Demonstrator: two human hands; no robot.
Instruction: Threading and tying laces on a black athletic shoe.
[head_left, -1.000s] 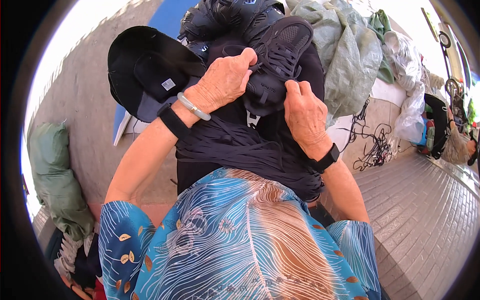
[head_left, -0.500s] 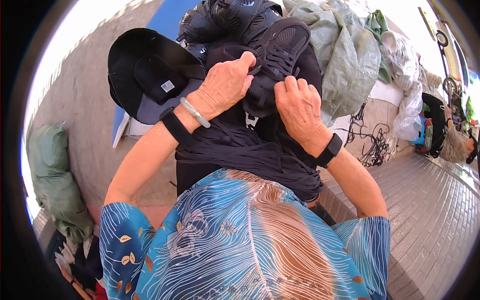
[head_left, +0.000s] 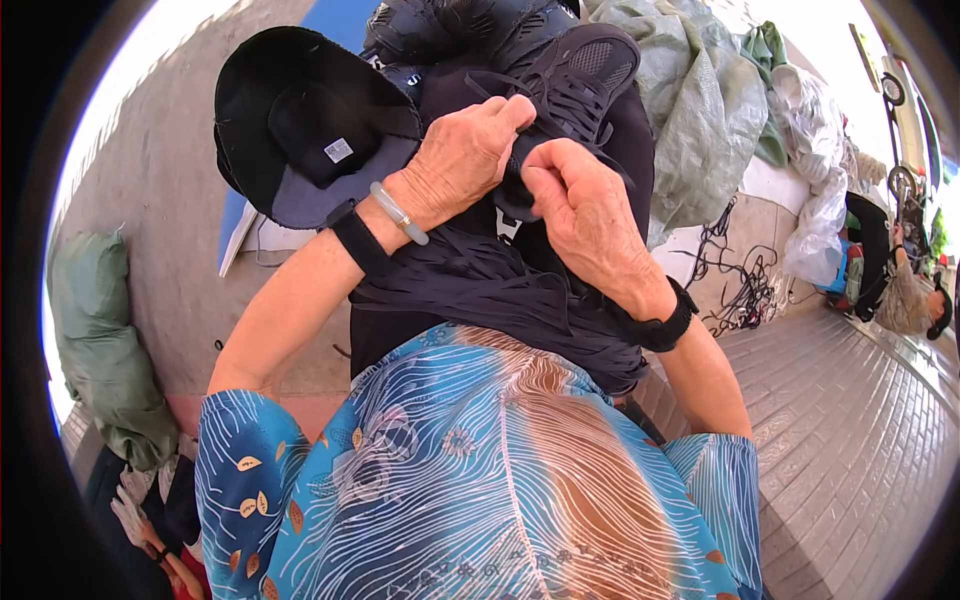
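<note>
A black sneaker with a mesh toe rests on my lap, its toe pointing away from me. My left hand is at the left of its opening, thumb and fingers pinched on a black shoelace. Close on the right, my right hand curls over the collar with fingertips bent inward; what they grip is hidden. A thick bundle of loose black laces lies across my thighs, below both wrists.
Left of the shoe sits a black, cap-shaped piece with a small white label. More black shoes are piled beyond. A translucent sack stands right, near tangled black cords. Green sacks and another person's gloved hand are at left.
My right hand has moved left, closer to my left hand, and turned inward over the collar. My left hand and the shoe have shifted slightly right.
</note>
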